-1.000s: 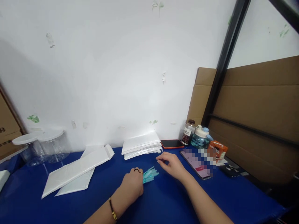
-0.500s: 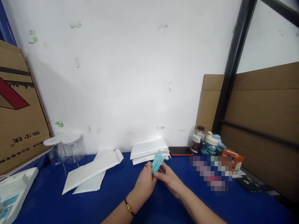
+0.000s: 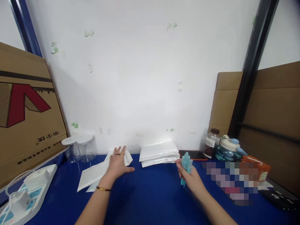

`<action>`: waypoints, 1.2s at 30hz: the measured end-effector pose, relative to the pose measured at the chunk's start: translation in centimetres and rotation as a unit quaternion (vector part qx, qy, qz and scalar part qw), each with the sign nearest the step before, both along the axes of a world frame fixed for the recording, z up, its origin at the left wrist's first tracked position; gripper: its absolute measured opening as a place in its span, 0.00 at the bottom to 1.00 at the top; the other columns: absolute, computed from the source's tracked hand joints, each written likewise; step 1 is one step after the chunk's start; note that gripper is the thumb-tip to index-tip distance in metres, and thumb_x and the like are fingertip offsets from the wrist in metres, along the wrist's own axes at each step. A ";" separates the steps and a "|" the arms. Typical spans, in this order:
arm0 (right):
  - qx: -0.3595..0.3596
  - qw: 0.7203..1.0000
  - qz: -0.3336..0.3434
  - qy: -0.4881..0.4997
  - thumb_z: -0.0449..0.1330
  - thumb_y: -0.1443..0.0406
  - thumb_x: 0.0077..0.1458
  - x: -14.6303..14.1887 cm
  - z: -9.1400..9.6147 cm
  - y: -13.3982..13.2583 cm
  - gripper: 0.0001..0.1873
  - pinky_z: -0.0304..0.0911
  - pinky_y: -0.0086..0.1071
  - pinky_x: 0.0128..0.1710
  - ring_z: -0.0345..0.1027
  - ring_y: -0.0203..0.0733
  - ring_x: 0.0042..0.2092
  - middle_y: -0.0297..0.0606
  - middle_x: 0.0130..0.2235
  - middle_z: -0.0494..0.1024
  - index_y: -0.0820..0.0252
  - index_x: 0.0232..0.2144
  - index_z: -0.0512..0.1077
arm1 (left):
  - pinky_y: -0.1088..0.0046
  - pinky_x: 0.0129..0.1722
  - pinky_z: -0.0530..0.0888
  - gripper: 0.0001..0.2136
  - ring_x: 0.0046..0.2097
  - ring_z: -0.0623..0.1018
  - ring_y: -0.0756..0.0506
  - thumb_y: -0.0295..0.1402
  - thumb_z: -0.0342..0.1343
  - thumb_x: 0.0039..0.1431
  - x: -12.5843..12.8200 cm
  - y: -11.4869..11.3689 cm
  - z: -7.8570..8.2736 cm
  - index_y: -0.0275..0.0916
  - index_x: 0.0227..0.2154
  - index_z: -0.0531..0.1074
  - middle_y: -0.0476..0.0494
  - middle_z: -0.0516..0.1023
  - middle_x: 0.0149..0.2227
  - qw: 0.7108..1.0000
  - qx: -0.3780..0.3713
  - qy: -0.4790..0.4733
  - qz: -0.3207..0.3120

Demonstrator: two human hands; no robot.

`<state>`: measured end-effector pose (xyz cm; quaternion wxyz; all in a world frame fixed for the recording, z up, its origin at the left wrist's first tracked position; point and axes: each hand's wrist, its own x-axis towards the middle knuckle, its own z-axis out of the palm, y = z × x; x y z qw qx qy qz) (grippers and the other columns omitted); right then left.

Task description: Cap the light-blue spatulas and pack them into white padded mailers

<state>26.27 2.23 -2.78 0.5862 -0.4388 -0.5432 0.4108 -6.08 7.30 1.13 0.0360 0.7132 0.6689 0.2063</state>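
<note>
My left hand (image 3: 118,164) is open, fingers spread, above two white padded mailers (image 3: 92,175) that overlap at the left of the blue table. It hides part of them, and I cannot tell whether it touches them. In my right hand (image 3: 191,178) is a bundle of slim light-blue plastic sticks (image 3: 186,162), gripped upright over the table; their exact kind is unclear. Between the hands and further back, a stack of white padded mailers (image 3: 159,151) lies against the wall.
Two clear lidded jars (image 3: 86,150) stand back left, a power strip (image 3: 44,193) front left. Along the right are a phone (image 3: 194,155), a brown-capped bottle (image 3: 211,143), a blue-white water bottle (image 3: 228,150), an orange box (image 3: 257,167) and a blurred item. Cardboard (image 3: 28,125) flanks the table (image 3: 150,193).
My hands have parted. The left let go of the light-blue bundle and reached left over the mailers; the right carried the bundle rightwards. The camera view has turned slightly left.
</note>
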 end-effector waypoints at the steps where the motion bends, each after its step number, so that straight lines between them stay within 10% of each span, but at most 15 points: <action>1: -0.010 1.000 0.009 -0.003 0.59 0.51 0.50 0.0 -0.3 0.2 0.21 0.51 0.28 0.21 0.55 0.34 0.21 0.28 0.19 0.60 0.61 0.38 0.68 | 0.45 0.58 0.45 0.57 0.64 0.37 0.29 0.47 0.64 0.27 -2.2 0.5 -0.2 0.33 0.62 0.43 0.28 0.42 0.64 0.998 -0.026 0.024 0.043; 5: -0.041 0.998 0.051 0.023 0.59 0.51 0.50 -0.7 -1.3 0.3 0.20 0.46 0.26 0.19 0.51 0.31 0.20 0.26 0.18 0.57 0.61 0.37 0.69 | 0.38 0.55 0.42 0.58 0.64 0.35 0.28 0.47 0.62 0.27 -7.6 1.3 -2.1 0.37 0.63 0.38 0.31 0.44 0.64 0.988 -0.097 0.065 0.100; 10: -0.037 0.995 0.048 0.074 0.58 0.50 0.51 -1.2 -0.6 -0.3 0.19 0.43 0.27 0.18 0.47 0.29 0.18 0.25 0.16 0.54 0.61 0.23 0.66 | 0.36 0.52 0.43 0.57 0.63 0.46 0.27 0.45 0.63 0.26 -7.9 1.0 -2.4 0.40 0.62 0.42 0.29 0.59 0.59 0.985 -0.120 0.061 0.110; 16: 0.064 0.989 0.074 0.108 0.56 0.51 0.53 -3.7 7.3 -1.1 0.19 0.62 0.37 0.33 0.67 0.44 0.30 0.36 0.21 0.70 0.59 0.21 0.65 | 0.55 0.52 0.58 0.33 0.52 0.67 0.35 0.41 0.58 0.38 -4.5 -0.9 2.1 0.43 0.52 0.60 0.40 0.71 0.47 0.997 0.043 -0.025 0.062; 22: 0.196 0.967 0.025 0.159 0.49 0.52 0.57 -7.5 14.4 -0.7 0.19 0.56 0.42 0.50 0.66 0.48 0.48 0.39 0.38 0.76 0.57 0.23 0.65 | 0.69 0.42 0.68 0.22 0.43 0.74 0.43 0.36 0.55 0.44 2.6 -3.3 3.1 0.42 0.45 0.63 0.45 0.73 0.43 0.969 0.102 -0.195 -0.110; 29: 0.163 0.984 -0.018 0.075 0.49 0.50 0.56 -9.5 13.1 0.4 0.20 0.56 0.40 0.50 0.63 0.48 0.48 0.40 0.41 0.75 0.59 0.29 0.70 | 0.69 0.40 0.69 0.21 0.41 0.74 0.43 0.33 0.57 0.43 6.6 -4.2 1.3 0.40 0.43 0.62 0.45 0.74 0.40 0.947 0.124 -0.260 -0.140; 36: 0.045 0.987 0.138 -0.075 0.62 0.53 0.45 -9.9 13.6 1.3 0.27 0.62 0.36 0.43 0.65 0.45 0.45 0.39 0.44 0.72 0.56 0.47 0.67 | 0.69 0.38 0.70 0.21 0.38 0.74 0.44 0.35 0.57 0.45 7.1 -4.1 0.8 0.39 0.43 0.60 0.46 0.74 0.37 0.918 0.117 -0.356 -0.132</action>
